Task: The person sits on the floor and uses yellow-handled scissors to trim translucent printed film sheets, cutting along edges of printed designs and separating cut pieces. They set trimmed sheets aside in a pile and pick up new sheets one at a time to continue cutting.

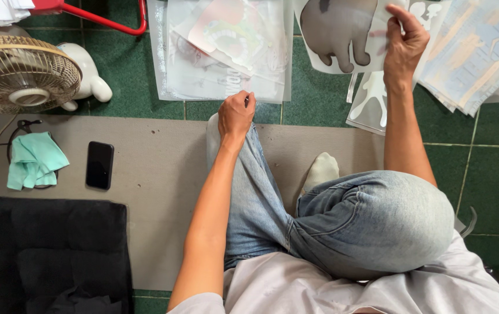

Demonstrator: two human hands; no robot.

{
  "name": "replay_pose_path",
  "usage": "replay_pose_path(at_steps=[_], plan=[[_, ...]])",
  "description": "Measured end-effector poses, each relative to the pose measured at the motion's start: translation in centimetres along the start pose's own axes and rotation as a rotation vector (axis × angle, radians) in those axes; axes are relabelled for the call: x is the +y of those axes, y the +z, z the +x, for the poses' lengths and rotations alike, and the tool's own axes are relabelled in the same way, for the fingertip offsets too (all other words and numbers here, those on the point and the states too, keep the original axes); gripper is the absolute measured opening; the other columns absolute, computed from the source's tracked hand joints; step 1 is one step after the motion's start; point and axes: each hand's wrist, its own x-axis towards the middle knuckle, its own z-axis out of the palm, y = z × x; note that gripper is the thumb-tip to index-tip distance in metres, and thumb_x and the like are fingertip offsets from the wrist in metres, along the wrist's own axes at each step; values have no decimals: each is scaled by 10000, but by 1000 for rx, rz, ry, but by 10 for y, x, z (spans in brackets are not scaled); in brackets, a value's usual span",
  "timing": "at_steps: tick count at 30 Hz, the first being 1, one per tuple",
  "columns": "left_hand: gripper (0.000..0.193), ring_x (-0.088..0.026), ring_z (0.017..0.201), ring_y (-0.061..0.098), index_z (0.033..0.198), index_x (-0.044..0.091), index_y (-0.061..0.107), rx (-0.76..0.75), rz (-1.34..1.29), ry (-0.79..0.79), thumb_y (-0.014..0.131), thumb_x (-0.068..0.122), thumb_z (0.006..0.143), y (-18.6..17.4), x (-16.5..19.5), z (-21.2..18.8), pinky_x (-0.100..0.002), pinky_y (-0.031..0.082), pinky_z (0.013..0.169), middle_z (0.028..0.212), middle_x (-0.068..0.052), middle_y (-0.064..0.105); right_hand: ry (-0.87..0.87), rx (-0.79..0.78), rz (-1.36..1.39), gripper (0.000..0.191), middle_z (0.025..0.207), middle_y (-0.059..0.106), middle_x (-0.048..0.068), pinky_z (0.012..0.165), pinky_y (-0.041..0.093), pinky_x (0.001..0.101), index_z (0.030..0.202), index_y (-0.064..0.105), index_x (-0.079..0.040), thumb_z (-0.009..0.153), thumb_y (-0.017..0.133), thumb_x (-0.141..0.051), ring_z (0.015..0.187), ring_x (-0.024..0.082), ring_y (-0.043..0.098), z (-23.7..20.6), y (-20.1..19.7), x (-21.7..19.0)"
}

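Note:
My left hand (236, 114) rests closed by my shin, its fingertips pinching the near edge of a stack of clear printed film sheets (220, 52) that lies on the green tiled floor. My right hand (401, 42) is stretched farther out and grips the edge of a sheet with a grey animal shape (336, 32). More white-figure sheets (371, 102) lie under that forearm. I sit on a grey mat (156, 163) in blue jeans with one knee raised.
A pile of pale printed sheets (473, 52) fans out at the far right. A table fan (20, 72), a white figurine (89, 75), a teal cloth (34, 160), a black phone (99, 165) and a black cushion (52, 250) sit on the left. A red metal frame (104, 20) stands beyond.

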Motion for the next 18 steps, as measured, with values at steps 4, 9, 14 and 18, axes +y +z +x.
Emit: replay_pose_path(at_steps=[4, 9, 14, 18], plan=[[260, -404, 750, 669, 811, 51, 704, 3, 10, 11, 654, 268, 947, 1, -1, 0, -499, 517, 668, 767, -168, 705, 9, 0, -6, 246, 1097, 723, 58, 578, 513, 250, 1310, 721, 12, 1127, 574, 86, 897, 197, 786, 4, 8, -7], [266, -401, 754, 672, 799, 53, 704, -1, 29, 22, 654, 267, 948, 3, 0, 0, -499, 520, 679, 770, -167, 705, -268, -40, -207, 202, 971, 650, 52, 769, 661, 341, 1143, 692, -15, 1086, 571, 136, 740, 139, 596, 19, 39, -23], [268, -390, 764, 682, 807, 49, 707, -6, 42, 30, 646, 268, 947, 7, -1, -1, -489, 531, 692, 780, -160, 712, -870, 5, -1000, 159, 1006, 732, 31, 518, 496, 259, 1139, 776, -112, 1063, 664, -28, 681, 114, 648, 8, 107, -42], [281, -399, 771, 682, 805, 46, 718, -14, 91, 51, 656, 278, 949, 11, -7, 0, -512, 524, 698, 789, -173, 721, -945, -59, -1255, 291, 1096, 739, 38, 409, 396, 205, 1292, 709, -184, 1006, 659, -181, 596, 65, 596, -14, 184, -24]])
